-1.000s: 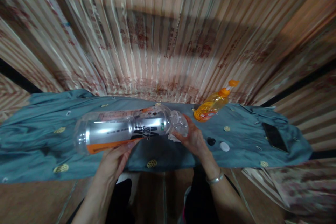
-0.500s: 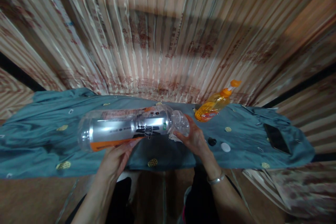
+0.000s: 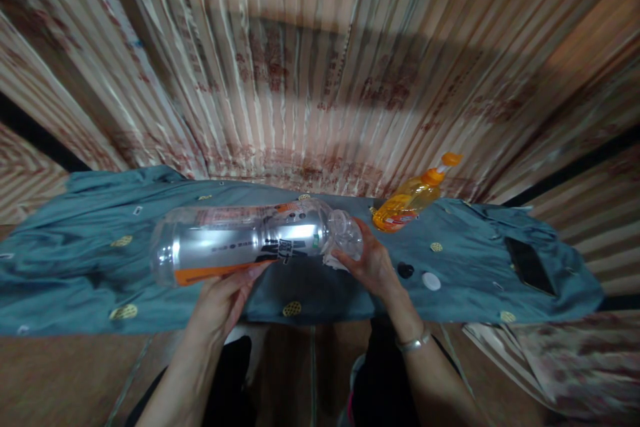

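Observation:
A large clear plastic bottle with a silver and orange label lies on its side above the cloth, its neck to the right. My left hand supports it from below, fingers curled under the label. At the neck end, my right hand is closed around a small clear plastic container, which meets the bottle's mouth; whether the two are joined cannot be made out. Something white and crumpled, like tissue, shows beneath the container, partly hidden by my fingers.
A pump bottle of orange liquid stands at the back right of the teal cloth. A small black object and a white disc lie right of my hand. Farther right is a dark phone. Pleated curtains hang behind.
Both hands keep the same hold on the bottle and the small container. The whole view has shifted very slightly; nothing else visibly differs.

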`<state>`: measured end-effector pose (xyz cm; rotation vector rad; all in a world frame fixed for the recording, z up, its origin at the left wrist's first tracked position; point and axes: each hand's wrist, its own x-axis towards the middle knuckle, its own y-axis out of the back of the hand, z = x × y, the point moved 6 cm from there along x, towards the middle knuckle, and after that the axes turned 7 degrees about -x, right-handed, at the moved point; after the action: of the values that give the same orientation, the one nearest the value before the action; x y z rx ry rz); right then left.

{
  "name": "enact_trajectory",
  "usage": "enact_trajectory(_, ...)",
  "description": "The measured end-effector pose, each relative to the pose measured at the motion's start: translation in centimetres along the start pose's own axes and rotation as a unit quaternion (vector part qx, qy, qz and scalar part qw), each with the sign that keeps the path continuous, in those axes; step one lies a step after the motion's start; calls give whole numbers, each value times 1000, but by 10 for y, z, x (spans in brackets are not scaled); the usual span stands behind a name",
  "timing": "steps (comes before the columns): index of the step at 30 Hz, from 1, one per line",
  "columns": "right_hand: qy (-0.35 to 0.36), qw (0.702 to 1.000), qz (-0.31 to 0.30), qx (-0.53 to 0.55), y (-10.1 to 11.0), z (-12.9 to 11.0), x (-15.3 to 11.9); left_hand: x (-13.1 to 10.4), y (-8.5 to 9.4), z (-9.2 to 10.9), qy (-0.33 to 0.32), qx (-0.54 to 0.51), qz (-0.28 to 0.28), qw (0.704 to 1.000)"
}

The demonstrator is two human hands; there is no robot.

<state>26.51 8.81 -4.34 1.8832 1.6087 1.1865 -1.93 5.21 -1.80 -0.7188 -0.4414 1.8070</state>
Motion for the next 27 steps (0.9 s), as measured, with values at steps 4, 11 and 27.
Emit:
enact_trajectory(4, -1, 1000, -7, -1, -1, -1, 0, 0, 1, 0, -7, -12, 0, 1000)
enact_trajectory(11, 1, 1000, -6, 1, 1, -4, 1, 1, 2, 0, -5, -13, 6, 1000)
enact_trajectory(27, 17, 1000, -3, -5, 2, -5, 1, -2, -5, 3, -15, -13, 2, 1000)
